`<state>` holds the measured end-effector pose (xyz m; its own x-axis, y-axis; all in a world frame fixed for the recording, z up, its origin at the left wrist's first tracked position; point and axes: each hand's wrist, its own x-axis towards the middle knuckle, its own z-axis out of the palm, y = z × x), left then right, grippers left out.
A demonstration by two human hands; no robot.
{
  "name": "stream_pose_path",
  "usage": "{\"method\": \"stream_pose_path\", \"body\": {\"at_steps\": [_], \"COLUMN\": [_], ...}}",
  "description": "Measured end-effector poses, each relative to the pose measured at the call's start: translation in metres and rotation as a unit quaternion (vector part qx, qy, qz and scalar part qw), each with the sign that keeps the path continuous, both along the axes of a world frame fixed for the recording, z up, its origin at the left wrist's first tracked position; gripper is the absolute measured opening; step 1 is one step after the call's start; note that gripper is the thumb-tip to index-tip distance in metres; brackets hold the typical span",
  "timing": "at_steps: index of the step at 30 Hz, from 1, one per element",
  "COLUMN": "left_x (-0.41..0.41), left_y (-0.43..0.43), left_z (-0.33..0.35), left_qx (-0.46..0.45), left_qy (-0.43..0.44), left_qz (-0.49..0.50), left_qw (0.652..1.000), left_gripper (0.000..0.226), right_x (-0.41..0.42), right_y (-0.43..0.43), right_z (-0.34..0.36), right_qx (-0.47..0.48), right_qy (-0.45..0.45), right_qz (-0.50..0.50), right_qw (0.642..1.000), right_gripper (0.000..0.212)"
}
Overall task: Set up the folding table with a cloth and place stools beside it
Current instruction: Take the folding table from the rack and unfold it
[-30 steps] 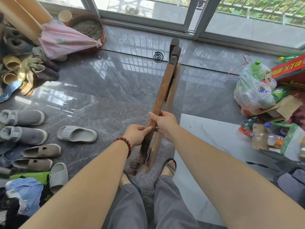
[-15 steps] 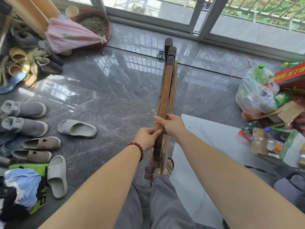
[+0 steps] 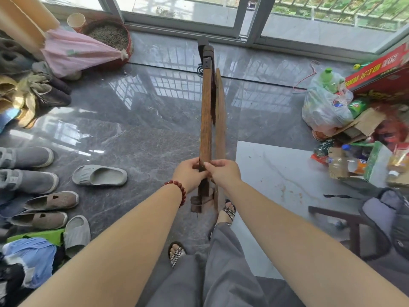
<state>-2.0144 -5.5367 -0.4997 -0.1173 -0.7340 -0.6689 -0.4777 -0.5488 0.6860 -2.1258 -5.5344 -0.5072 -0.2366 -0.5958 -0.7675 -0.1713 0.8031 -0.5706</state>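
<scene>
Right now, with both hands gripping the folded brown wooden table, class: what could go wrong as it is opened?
1. Pinched fingers: the left hand and right hand grip the folded brown wooden table where its parts meet, so unfolding might trap them.
2. Toes: its near end appears close to the foot in an open checked sandal; a slip could strike it.
3. Clutter: the grey rubber slipper and white plastic bag of bottles may catch spreading legs.

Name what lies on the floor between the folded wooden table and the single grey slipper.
Head view: only bare dark floor between folded table and slipper.
</scene>
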Motion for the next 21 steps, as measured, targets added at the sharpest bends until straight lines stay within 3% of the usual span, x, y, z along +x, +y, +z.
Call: {"method": "stream_pose_path", "body": {"at_steps": [8,15,18,21], "left_x": [0.008,-0.018,-0.037,-0.061], "left_y": [0.024,0.051,0.069,0.090], "left_z": [-0.001,0.003,0.010,0.013], "left_qx": [-0.017,-0.011,-0.040,-0.083], "left_qy": [0.032,0.055,0.018,0.005], "left_qz": [-0.049,-0.061,-0.059,0.004], "left_qw": [0.998,0.997,0.997,0.996], "left_gripper": [0.058,0.068,0.060,0.044], "right_x": [0.004,-0.019,-0.033,-0.046], "right_y": [0.034,0.070,0.088,0.104], "right_z": [0.009,0.007,0.003,0.002], "right_qx": [-0.038,-0.087,-0.099,-0.118], "right_qy": [0.049,0.086,0.095,0.076], "right_qz": [-0.035,-0.056,-0.072,-0.062], "right_qw": [0.997,0.991,0.988,0.988], "right_gripper": [0.024,0.027,0.028,0.031]}}
